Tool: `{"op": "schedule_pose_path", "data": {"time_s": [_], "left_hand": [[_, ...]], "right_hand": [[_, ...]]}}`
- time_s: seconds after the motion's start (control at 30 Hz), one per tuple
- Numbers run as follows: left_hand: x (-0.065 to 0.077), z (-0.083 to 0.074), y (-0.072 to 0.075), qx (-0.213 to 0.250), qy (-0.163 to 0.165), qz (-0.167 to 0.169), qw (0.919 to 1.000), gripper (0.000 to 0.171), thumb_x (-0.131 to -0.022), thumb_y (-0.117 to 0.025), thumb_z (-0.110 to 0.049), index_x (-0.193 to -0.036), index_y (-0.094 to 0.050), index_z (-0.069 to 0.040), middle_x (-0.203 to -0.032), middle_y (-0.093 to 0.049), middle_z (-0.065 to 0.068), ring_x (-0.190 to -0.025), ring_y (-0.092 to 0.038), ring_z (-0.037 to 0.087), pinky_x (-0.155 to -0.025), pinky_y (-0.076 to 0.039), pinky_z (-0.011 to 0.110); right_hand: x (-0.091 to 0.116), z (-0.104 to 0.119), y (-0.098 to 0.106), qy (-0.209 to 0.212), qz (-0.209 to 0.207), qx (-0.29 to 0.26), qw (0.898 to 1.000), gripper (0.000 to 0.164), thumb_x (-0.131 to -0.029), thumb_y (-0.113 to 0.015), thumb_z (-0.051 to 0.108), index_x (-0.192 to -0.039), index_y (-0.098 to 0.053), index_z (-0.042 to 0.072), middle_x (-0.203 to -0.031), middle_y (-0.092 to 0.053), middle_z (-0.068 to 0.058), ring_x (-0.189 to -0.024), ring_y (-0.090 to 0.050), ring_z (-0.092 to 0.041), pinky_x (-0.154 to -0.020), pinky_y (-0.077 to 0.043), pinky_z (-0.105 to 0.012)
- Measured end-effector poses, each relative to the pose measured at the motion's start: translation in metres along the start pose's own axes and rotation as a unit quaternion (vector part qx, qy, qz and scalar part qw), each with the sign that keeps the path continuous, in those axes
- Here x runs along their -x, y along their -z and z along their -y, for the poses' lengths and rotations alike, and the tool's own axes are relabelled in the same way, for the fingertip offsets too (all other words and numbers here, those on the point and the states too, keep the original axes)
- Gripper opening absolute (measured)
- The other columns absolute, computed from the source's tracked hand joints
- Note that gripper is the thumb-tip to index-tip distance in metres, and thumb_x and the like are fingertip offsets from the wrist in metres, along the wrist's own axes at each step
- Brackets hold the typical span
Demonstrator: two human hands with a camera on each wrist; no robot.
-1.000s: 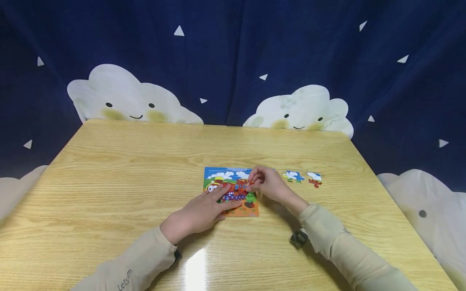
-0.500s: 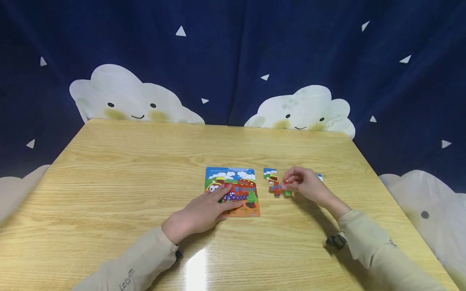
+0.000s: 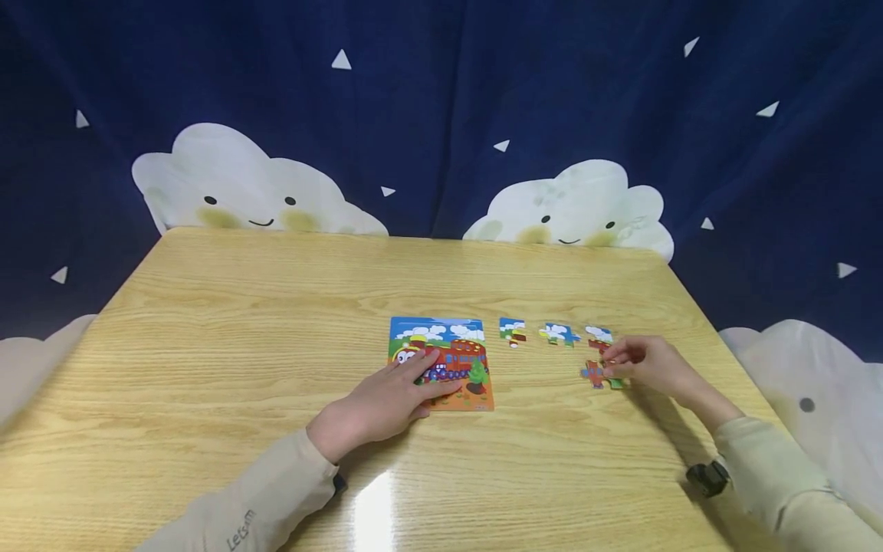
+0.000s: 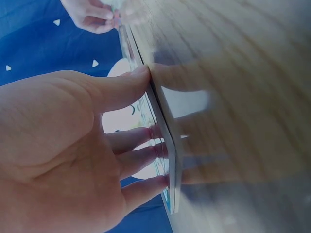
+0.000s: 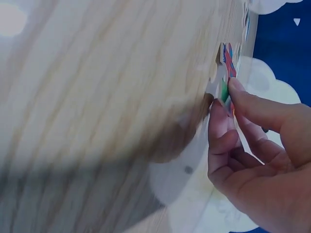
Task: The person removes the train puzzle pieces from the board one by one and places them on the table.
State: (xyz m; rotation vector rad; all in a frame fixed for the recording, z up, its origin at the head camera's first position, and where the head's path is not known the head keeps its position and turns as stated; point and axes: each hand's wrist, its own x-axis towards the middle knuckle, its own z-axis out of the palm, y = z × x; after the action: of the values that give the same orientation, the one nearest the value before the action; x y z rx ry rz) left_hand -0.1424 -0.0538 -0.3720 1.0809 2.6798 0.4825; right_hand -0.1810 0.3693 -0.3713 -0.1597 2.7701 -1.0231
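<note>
My left hand [image 3: 378,406] lies nearest to me, flat on the wooden table [image 3: 241,322], with its fingers [image 4: 146,160] straight and pressing on the puzzle board [image 3: 441,362]. The board shows a red train under a blue sky with white clouds. In the left wrist view I see the fingertips resting on the face of the board, near its edge, and the board itself lies flat on the wood.

My right hand [image 3: 651,366] is out to the right, well apart from the board. It pinches one puzzle piece [image 3: 597,374] between the thumb and the curled fingers [image 5: 219,127] (the piece has red, blue and green on it). In the right wrist view the piece [image 5: 226,73] is at the table surface, and I cannot tell if it lies fully flat or is a little lifted.

A bit farther from me, three loose pieces [image 3: 555,334] lie in a row on the table, to the right of the board. The rightmost one is just beside my right hand and the held piece.

Behind the table hangs a dark blue curtain [image 3: 441,100] with white smiling clouds and small white triangles.
</note>
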Motion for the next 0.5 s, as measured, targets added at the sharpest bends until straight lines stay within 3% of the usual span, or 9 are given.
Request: {"op": "schedule_pose_path", "data": {"time_s": [0.5], "left_hand": [[-0.0002, 0.0018, -0.0018, -0.006, 0.008, 0.004, 0.9999, 0.047, -0.101, -0.056, -0.022, -0.146, -0.049, -0.032, -0.158, -0.027, 0.018, -0.145, -0.023, 0.033, -0.112, -0.03, 0.052]], "right_hand": [[0.0001, -0.0028, 0.0015, 0.005, 0.002, 0.051, 0.999, 0.017, -0.083, -0.077, 0.006, -0.096, -0.07, -0.002, -0.084, -0.067, -0.005, -0.072, -0.058, -0.011, -0.058, -0.048, -0.023]]}}
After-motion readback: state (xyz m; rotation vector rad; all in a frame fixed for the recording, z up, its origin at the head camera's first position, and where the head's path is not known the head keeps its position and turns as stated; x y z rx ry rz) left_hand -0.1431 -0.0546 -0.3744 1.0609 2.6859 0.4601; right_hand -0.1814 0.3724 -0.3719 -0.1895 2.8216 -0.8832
